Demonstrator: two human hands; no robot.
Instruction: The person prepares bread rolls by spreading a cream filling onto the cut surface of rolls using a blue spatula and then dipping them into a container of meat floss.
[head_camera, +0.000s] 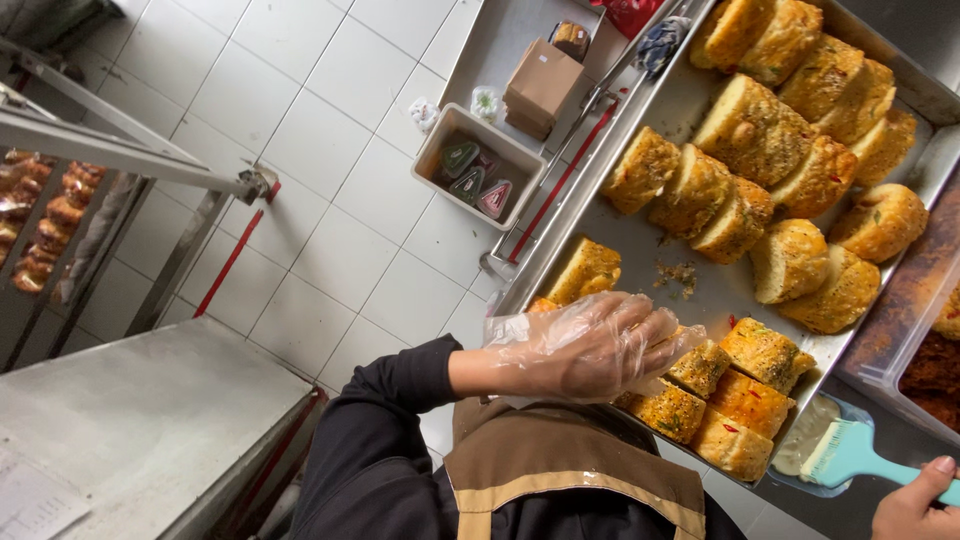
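My left hand (585, 348), in a clear plastic glove, reaches across the near corner of a metal tray (640, 250) and closes over a toasted, herb-topped bread piece (690, 362). More seasoned bread pieces (740, 415) lie just right of it, and several thick golden slices (760, 140) fill the far part of the tray. My bare right hand (912, 505) at the bottom right edge grips the handle of a teal silicone brush (848, 452). The brush head rests in a small bowl of pale spread (805, 442) beside the tray.
A clear tub of dark reddish food (915, 300) sits right of the tray. Beyond the tray stand a beige tub of triangular packets (478, 165) and a cardboard box (542, 85). A steel table (140, 420) and a rack of baked goods (45, 220) are at the left over a white tiled floor.
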